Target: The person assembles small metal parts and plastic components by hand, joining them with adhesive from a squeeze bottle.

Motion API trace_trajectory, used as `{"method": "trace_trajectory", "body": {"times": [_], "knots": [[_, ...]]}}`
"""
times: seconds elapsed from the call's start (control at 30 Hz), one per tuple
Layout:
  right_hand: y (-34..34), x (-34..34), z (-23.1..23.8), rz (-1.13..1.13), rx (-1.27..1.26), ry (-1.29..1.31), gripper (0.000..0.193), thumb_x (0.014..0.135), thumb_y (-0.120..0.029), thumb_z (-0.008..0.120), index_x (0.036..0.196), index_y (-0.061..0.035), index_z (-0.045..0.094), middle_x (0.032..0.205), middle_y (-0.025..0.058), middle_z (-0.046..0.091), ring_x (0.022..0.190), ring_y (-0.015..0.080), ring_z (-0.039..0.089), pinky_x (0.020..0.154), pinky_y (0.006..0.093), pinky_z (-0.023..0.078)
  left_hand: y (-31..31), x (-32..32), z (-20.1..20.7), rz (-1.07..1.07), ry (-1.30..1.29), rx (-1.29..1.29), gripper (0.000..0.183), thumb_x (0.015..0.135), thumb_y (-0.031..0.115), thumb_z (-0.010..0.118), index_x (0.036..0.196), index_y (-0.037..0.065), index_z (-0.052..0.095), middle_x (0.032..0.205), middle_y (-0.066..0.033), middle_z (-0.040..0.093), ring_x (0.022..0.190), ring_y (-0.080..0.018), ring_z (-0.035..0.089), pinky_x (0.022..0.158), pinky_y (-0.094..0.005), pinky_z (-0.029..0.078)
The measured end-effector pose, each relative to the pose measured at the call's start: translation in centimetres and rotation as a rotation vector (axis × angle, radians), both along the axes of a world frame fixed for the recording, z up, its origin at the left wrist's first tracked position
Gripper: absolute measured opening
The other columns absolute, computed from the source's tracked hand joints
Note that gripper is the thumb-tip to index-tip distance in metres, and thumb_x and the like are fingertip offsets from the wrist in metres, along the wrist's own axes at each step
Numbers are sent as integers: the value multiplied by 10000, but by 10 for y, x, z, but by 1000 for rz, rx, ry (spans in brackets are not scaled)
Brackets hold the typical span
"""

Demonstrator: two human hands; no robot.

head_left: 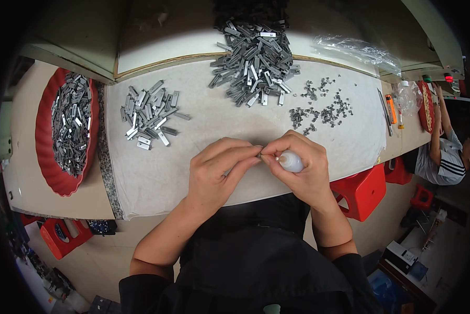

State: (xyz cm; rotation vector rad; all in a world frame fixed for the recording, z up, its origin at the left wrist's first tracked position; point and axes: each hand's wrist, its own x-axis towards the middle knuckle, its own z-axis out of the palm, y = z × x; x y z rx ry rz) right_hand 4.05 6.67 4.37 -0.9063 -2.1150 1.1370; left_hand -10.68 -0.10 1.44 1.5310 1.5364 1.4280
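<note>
My left hand [214,170] is closed, its thumb and fingers pinching a small metal piece [259,155] that the fingertips mostly hide. Right beside it, the thumb and forefinger of my right hand [311,167] meet at the same piece. A small whitish squeeze bottle [292,162] with a narrow tip lies tilted in the grip of my right hand. Both hands are just above the near part of the pale cloth-covered table [203,115]. Ahead of them is a large heap of grey metal bars [256,63], and to the right are scattered tiny metal parts [329,112].
A smaller pile of metal bars [151,112] lies at left, beside a red scalloped tray [44,131] full of similar pieces. At right are an orange-handled cutter [391,107], a clear plastic bag [360,49] and a red stool [363,193]. Another person [444,157] sits at far right.
</note>
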Motion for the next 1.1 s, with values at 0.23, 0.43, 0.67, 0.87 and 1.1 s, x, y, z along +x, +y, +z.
{"method": "trace_trajectory", "body": {"times": [0.23, 0.43, 0.67, 0.87, 1.1], "knots": [[-7, -6, 2, -74, 0, -11, 158, 649, 29, 643, 780, -26, 575, 721, 70, 580, 646, 171, 575, 566, 247, 443, 1, 0, -1, 0, 16, 5, 158, 670, 1, 650, 826, 16, 636, 792, -82, 611, 679, -186, 598, 570, -252, 473], [-15, -4, -6, -262, -517, 292, 75, 752, -30, 618, 815, -7, 584, 728, 21, 582, 642, 74, 530, 536, 206, 418, 0, -2, 1, -29, -222, -125, 168, 711, -3, 624, 878, 16, 638, 840, -93, 632, 719, -150, 615, 613, -225, 480], [-13, -10, -16, -235, -722, 384, 85, 768, -70, 618, 812, -7, 581, 703, 11, 560, 548, 35, 454, 472, 166, 355, 3, -3, -2, -13, -277, -107, 160, 734, -21, 602, 888, 6, 637, 858, -106, 636, 759, -153, 614, 648, -226, 477], [-16, -10, -15, -237, -702, 366, 76, 758, -26, 604, 805, 11, 559, 671, 38, 553, 517, 66, 461, 465, 192, 367, 0, -2, -3, -22, -294, -117, 155, 740, -24, 596, 885, 8, 639, 866, -107, 630, 775, -156, 606, 657, -227, 473], [-15, -12, -17, -252, -717, 371, 61, 757, -25, 607, 787, 0, 559, 654, 24, 537, 520, 63, 459, 466, 191, 360, 2, -2, -5, -52, -393, -142, 163, 731, -26, 596, 881, 15, 642, 906, -100, 619, 821, -155, 587, 700, -235, 456]]}}
